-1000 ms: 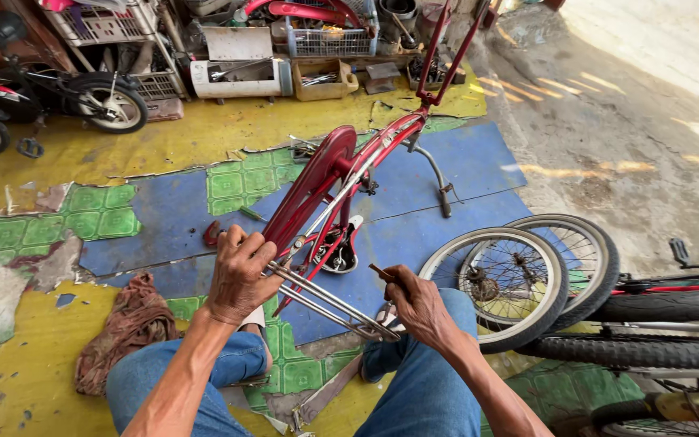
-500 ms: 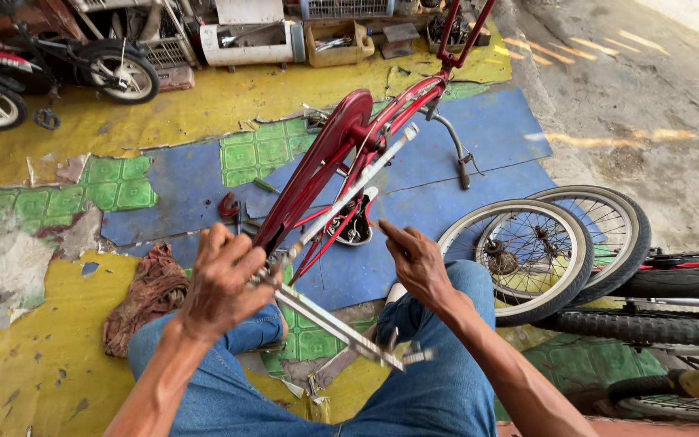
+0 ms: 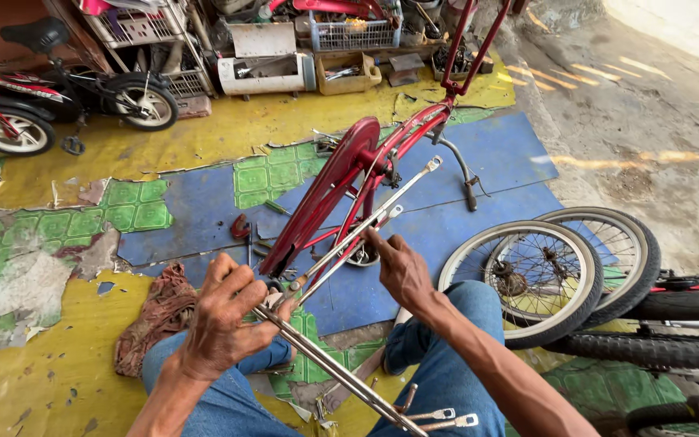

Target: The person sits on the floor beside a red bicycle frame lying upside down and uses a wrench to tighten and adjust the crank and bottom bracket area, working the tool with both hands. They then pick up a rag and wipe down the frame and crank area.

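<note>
Sitting nearest the camera, two knees in blue jeans (image 3: 446, 380) are seen, and a set of thin silver metal stays (image 3: 341, 372) is held across them. The left hand (image 3: 224, 320) is clenched around the stays at the bend where the rods meet. The right hand (image 3: 402, 271) is closed on a pair of the rods a little further up, its fingers wrapped round them. From the hands the rods are run up and away, their flattened ends lying against the red bicycle frame (image 3: 366, 174).

Taking that frame as the landmark: a brownish rag (image 3: 159, 311) is spread on the floor to the left of its near end, just beside the left knee. Two spoked wheels (image 3: 527, 279) are leaned together to the right of the frame. A red fender (image 3: 325, 190) is fitted along its left side. Beyond the frame, crates and boxes of parts (image 3: 301, 57) are stacked, and to the far left of it a small red bicycle (image 3: 34, 101) is parked.
</note>
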Action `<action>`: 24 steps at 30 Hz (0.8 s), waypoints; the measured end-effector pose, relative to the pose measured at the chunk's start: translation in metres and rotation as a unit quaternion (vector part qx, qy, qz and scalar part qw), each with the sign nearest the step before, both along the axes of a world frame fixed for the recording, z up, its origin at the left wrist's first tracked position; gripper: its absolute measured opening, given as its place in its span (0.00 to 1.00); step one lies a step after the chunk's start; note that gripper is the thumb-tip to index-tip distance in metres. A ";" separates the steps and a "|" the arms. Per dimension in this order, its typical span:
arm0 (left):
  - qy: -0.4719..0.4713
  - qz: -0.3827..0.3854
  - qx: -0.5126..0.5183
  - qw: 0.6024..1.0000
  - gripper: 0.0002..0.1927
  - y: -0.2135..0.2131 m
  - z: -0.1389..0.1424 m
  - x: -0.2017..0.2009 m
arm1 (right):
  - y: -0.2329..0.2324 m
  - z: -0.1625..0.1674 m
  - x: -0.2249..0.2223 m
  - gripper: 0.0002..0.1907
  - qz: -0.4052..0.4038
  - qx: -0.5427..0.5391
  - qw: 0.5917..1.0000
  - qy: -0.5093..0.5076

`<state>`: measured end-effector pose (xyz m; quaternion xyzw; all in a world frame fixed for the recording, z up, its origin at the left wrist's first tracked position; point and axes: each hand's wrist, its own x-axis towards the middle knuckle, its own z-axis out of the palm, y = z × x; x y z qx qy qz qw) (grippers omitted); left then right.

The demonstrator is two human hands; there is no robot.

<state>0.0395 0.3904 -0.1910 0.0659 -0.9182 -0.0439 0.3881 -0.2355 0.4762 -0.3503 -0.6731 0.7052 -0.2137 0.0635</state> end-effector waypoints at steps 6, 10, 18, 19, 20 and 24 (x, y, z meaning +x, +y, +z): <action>0.017 0.058 0.091 0.994 0.18 -0.002 -0.008 -0.004 | 0.024 0.049 0.015 0.30 0.138 -0.176 0.952 -0.207; 0.035 0.043 -0.024 0.998 0.17 -0.011 -0.015 0.014 | 0.026 0.042 -0.005 0.19 -0.092 -0.151 0.940 -0.292; 0.114 0.342 0.163 0.919 0.20 -0.031 -0.043 0.129 | 0.053 -0.017 -0.055 0.15 -0.190 -0.124 0.937 -0.267; 0.117 0.386 0.151 0.903 0.23 -0.036 -0.049 0.150 | 0.055 -0.021 -0.060 0.16 -0.166 -0.147 0.937 -0.270; 0.118 0.430 0.137 0.885 0.25 -0.040 -0.056 0.173 | 0.059 -0.024 -0.064 0.16 -0.180 -0.131 0.930 -0.293; 0.142 0.555 0.206 0.794 0.27 -0.060 -0.088 0.254 | 0.066 -0.022 -0.073 0.16 -0.226 -0.083 0.908 -0.342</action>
